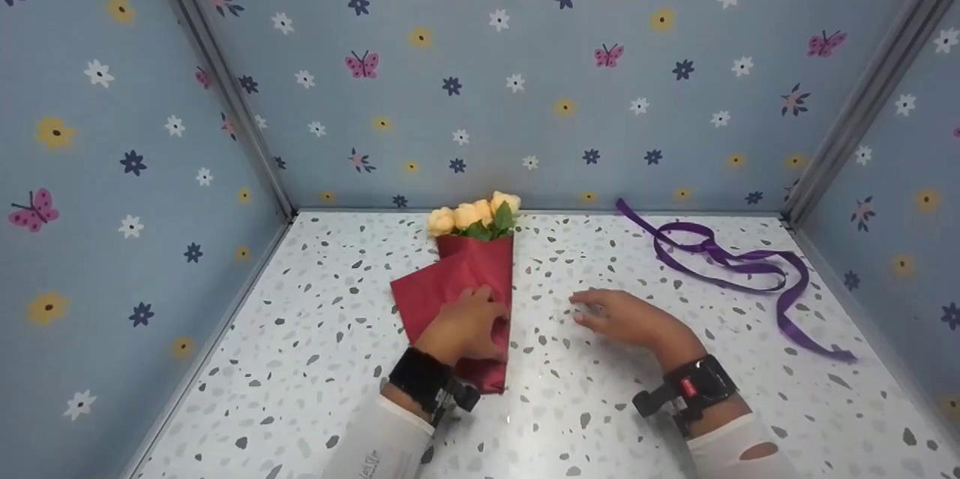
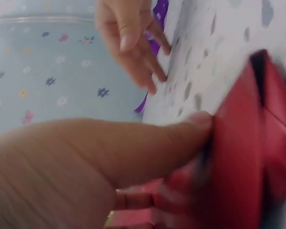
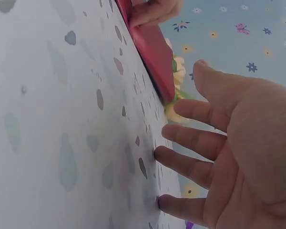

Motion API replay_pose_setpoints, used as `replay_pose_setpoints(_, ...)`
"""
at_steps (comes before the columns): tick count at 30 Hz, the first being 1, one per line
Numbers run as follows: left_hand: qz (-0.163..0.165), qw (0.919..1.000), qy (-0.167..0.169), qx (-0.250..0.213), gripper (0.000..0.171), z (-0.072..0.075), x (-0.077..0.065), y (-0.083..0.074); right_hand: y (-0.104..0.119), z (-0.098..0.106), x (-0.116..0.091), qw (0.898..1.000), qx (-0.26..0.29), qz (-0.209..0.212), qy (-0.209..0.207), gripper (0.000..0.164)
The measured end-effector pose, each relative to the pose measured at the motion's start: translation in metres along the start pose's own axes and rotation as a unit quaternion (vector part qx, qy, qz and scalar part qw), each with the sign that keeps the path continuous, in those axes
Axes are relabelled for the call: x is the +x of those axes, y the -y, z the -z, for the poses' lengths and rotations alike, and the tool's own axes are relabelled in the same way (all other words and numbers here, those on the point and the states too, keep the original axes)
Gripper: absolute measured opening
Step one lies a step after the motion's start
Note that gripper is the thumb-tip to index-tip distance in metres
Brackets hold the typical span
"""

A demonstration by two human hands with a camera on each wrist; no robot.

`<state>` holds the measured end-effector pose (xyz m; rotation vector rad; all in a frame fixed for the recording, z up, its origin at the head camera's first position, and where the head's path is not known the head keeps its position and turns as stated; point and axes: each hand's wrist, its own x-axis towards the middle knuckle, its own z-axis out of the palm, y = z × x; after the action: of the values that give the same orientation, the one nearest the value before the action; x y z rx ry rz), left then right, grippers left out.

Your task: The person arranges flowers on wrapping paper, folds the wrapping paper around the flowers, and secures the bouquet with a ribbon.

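A bouquet of peach-yellow roses (image 1: 472, 216) with green leaves lies on the tabletop, wrapped in dark red paper (image 1: 427, 291). One flap of the paper sticks out to the left. My left hand (image 1: 469, 325) is on the lower part of the wrap and holds it. In the left wrist view its thumb (image 2: 148, 148) lies along the edge of the red fold, the other fingers partly hidden beyond. To the right of the bouquet, my right hand (image 1: 630, 317) is held low over the table, its fingers spread and relaxed, with nothing in them.
A purple ribbon (image 1: 720, 254) lies in loose loops at the back right of the speckled white tabletop (image 1: 300, 389). Blue panels (image 1: 525, 73) printed with flowers and butterflies stand behind and along both sides, joined by grey corner strips.
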<state>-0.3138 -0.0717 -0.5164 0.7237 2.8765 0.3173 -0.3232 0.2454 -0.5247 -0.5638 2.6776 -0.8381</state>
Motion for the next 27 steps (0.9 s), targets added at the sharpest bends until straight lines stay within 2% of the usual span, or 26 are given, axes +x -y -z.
replay_pose_setpoints(5,0.054,0.9976,0.011,-0.042,0.060,0.015,-0.012,0.028,-0.005,0.002,-0.002,1.000,0.011,-0.009,-0.004,0.057)
replay_pose_setpoints(10,0.110,0.9914,0.031,-0.064,0.063,0.029,-0.023,0.060,-0.007,0.002,-0.002,1.000,0.014,-0.017,-0.004,0.054)
replay_pose_setpoints(14,0.163,0.9819,0.056,-0.079,0.071,0.042,-0.033,0.085,-0.007,0.002,-0.001,1.000,0.016,-0.024,-0.005,0.053)
replay_pose_setpoints(17,0.191,0.9758,0.071,-0.079,0.066,0.048,-0.040,0.103,-0.007,0.002,0.001,0.999,0.022,-0.026,-0.003,0.053)
replay_pose_setpoints(23,0.205,0.9744,0.063,-0.066,0.045,0.052,-0.047,0.133,-0.011,0.004,-0.001,0.999,0.024,-0.035,-0.011,0.052)
replay_pose_setpoints(27,0.217,0.9712,0.053,-0.083,0.050,0.051,-0.054,0.145,-0.014,0.004,-0.002,0.999,0.022,-0.031,-0.013,0.050)
